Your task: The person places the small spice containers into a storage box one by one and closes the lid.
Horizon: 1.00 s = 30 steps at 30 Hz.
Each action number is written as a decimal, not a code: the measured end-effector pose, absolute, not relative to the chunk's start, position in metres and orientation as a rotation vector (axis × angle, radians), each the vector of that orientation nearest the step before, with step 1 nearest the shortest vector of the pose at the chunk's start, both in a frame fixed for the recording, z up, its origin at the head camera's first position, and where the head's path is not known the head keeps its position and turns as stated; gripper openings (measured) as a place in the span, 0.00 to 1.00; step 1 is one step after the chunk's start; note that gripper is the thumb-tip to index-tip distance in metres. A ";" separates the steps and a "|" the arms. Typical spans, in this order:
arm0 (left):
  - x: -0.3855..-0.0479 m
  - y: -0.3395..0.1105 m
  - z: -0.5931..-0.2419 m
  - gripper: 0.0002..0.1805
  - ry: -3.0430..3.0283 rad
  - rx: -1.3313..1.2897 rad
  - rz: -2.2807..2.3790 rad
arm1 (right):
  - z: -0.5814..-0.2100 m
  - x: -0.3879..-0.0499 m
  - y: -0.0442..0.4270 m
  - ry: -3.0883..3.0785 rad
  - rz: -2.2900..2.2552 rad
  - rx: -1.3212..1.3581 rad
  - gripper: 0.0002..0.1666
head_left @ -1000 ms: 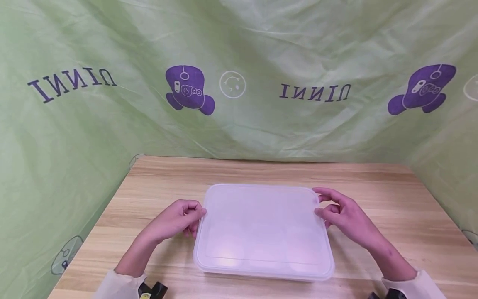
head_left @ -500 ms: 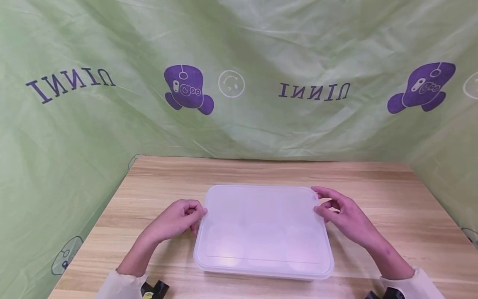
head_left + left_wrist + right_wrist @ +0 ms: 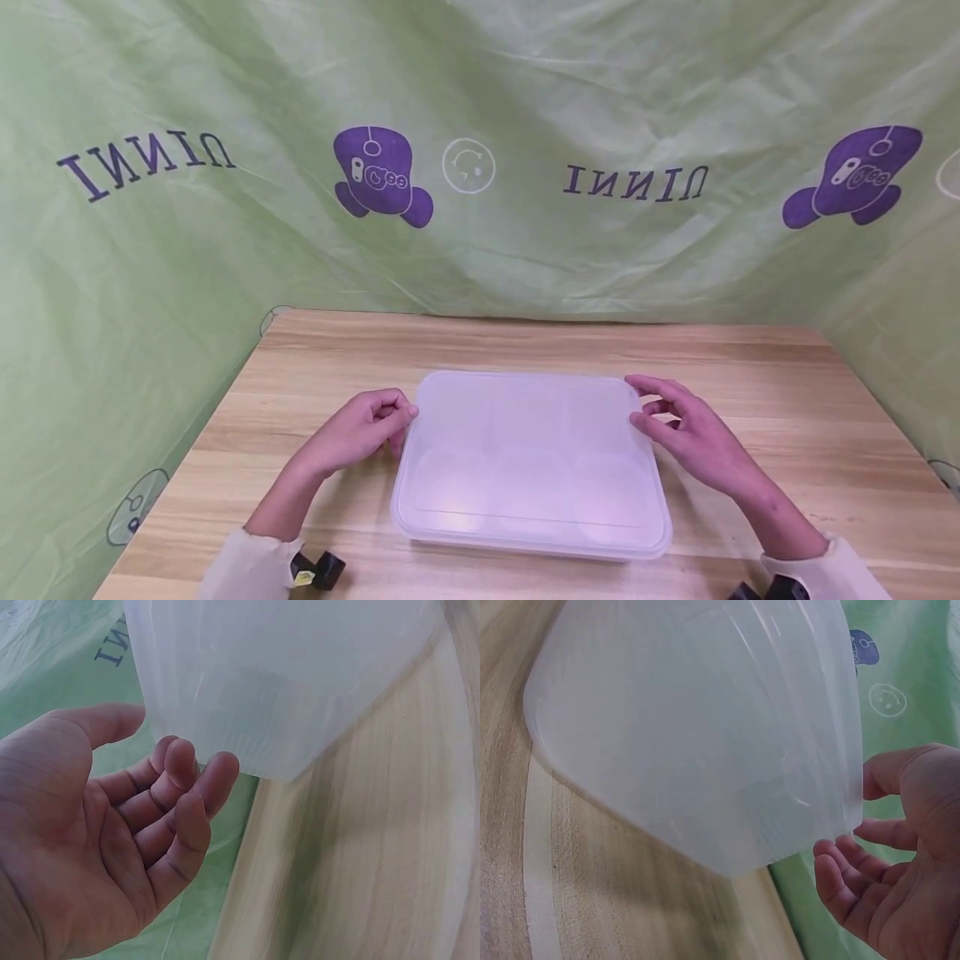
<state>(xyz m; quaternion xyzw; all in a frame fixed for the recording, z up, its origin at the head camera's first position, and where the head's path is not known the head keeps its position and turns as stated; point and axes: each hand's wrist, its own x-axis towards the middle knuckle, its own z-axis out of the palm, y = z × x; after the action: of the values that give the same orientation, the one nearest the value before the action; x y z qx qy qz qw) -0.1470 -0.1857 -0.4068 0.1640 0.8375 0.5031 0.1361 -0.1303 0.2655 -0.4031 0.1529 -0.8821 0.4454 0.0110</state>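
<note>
A wide, rounded rectangular plastic box (image 3: 525,548) lies on the table, covered by a frosted translucent lid (image 3: 525,450). Paler patches inside show dimly through the lid; their contents cannot be made out. At the left edge, my left hand (image 3: 358,432) pinches the lid's rim, thumb on top and fingers bent below. In the left wrist view those fingers (image 3: 191,825) curl beside the box's side wall. My right hand (image 3: 697,437) holds the rim near the far right corner, thumb and index finger spread along it. The right wrist view shows its other fingers (image 3: 836,881) loosely curled below.
The wooden table (image 3: 780,383) extends around the box on all sides. A green curtain (image 3: 525,267) with purple prints hangs behind it and along both sides. A black device (image 3: 322,571) sits at each wrist, near the pale sleeves (image 3: 251,567).
My left hand has slid a little farther away along the left edge of the lid. The right hand and the box have stayed almost in place.
</note>
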 end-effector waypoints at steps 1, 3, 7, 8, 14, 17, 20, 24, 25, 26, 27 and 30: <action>-0.147 -0.186 -0.407 0.17 2.431 0.471 1.456 | -0.403 -0.131 0.265 -2.755 1.391 0.477 0.29; -0.149 -0.186 -0.408 0.18 2.445 0.467 1.450 | -0.403 -0.132 0.265 -2.757 1.386 0.485 0.29; -0.151 -0.185 -0.409 0.19 2.481 0.451 1.431 | -0.403 -0.136 0.263 -2.746 1.375 0.519 0.27; -0.153 -0.185 -0.409 0.19 2.489 0.449 1.424 | -0.403 -0.138 0.262 -2.746 1.374 0.525 0.27; -0.166 -0.183 -0.413 0.16 2.512 0.459 1.420 | -0.403 -0.144 0.259 -2.765 1.361 0.503 0.24; -0.172 -0.182 -0.414 0.16 2.520 0.452 1.427 | -0.403 -0.148 0.257 -2.754 1.359 0.505 0.22; -0.176 -0.181 -0.414 0.16 2.540 0.440 1.422 | -0.404 -0.154 0.256 -2.749 1.364 0.504 0.21; -0.182 -0.178 -0.416 0.16 2.592 0.446 1.391 | -0.405 -0.162 0.255 -2.774 1.351 0.470 0.19; -0.183 -0.176 -0.416 0.16 2.605 0.451 1.384 | -0.405 -0.164 0.255 -2.783 1.341 0.467 0.18; -0.185 -0.175 -0.416 0.15 2.619 0.459 1.375 | -0.405 -0.166 0.255 -2.789 1.337 0.464 0.18; -0.187 -0.174 -0.417 0.15 2.634 0.469 1.365 | -0.406 -0.167 0.255 -2.792 1.331 0.468 0.18; -0.190 -0.169 -0.418 0.14 2.671 0.486 1.338 | -0.407 -0.171 0.255 -2.792 1.311 0.485 0.17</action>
<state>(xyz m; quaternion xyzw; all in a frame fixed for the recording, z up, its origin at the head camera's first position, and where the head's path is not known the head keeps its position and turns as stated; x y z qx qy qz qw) -0.1904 -0.1695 -0.4176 0.1603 0.8810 0.4413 0.0576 -0.1707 0.2553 -0.4068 0.1553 -0.8941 0.4200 0.0096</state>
